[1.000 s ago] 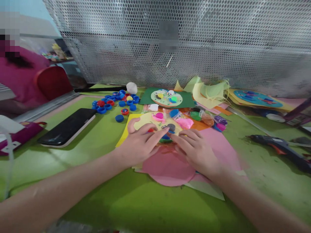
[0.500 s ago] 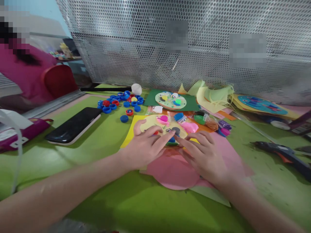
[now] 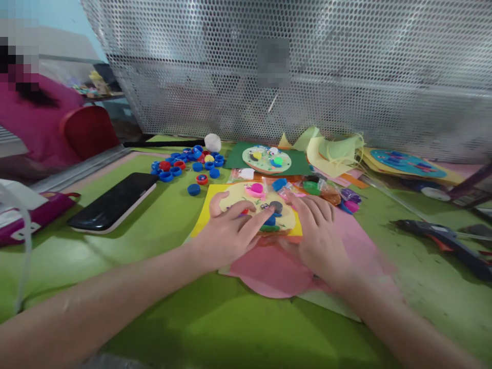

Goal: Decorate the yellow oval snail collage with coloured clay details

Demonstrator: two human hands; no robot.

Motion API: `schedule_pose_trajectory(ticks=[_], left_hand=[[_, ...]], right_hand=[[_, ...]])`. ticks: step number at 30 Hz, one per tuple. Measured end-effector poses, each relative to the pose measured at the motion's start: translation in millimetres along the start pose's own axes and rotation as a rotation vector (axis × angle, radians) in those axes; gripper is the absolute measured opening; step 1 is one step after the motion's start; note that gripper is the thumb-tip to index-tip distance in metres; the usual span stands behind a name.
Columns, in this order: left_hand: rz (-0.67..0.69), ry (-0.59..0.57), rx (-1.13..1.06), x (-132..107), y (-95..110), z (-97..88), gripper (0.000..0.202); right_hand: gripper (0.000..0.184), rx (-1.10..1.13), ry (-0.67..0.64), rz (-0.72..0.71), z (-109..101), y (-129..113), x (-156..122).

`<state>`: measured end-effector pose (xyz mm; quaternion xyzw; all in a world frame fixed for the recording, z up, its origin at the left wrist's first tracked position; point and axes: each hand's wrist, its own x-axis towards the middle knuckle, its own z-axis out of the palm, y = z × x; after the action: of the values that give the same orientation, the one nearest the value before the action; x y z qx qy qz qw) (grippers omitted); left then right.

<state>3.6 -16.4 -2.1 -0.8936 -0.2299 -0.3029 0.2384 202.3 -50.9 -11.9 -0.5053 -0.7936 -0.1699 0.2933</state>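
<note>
A cream paper oval (image 3: 230, 197) on a yellow sheet (image 3: 203, 210) carries coloured clay shapes: a pink one (image 3: 255, 189), a grey round one (image 3: 275, 207), a blue one (image 3: 270, 220) and some red under my fingers. My left hand (image 3: 226, 233) lies over the oval's left part, its index fingertip touching the grey and blue shapes, holding nothing. At the right edge of the yellow sheet is my right hand (image 3: 321, 233), fingers stretched, the index tip beside a bagged lump of pink clay (image 3: 288, 191). Whether it touches the bag I cannot tell.
Several bottle caps (image 3: 177, 171) and a black phone (image 3: 115, 201) lie left. Behind are bagged clay (image 3: 328, 195), a decorated disc on green paper (image 3: 232, 158) and paper scraps (image 3: 330, 154). A glue gun (image 3: 442, 238) lies right, pink paper (image 3: 269, 271) in front.
My right hand has lifted its index finger away from the blue shape, up and right toward the bagged pink clay. My left hand stays over the oval. The view has shifted slightly.
</note>
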Motion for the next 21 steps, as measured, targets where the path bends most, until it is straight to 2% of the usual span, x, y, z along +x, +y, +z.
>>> schedule_pose_trajectory(ticks=[5,8,18,21], left_hand=[[0.014,-0.023,0.001,-1,-3,-3.5,0.034],[0.023,-0.042,-0.003,-1,-4,-3.9,0.038],[-0.002,-0.015,0.016,-2,0,-2.3,0.035],[0.016,-0.016,-0.009,-3,-1,-4.0,0.038]], right_hand=[[0.070,0.035,-0.055,0.129,4,12,-6],[0.071,0.059,-0.104,0.138,4,16,-9],[0.059,0.074,-0.121,0.023,1,10,-3],[0.046,0.093,-0.087,-0.104,0,10,-6]])
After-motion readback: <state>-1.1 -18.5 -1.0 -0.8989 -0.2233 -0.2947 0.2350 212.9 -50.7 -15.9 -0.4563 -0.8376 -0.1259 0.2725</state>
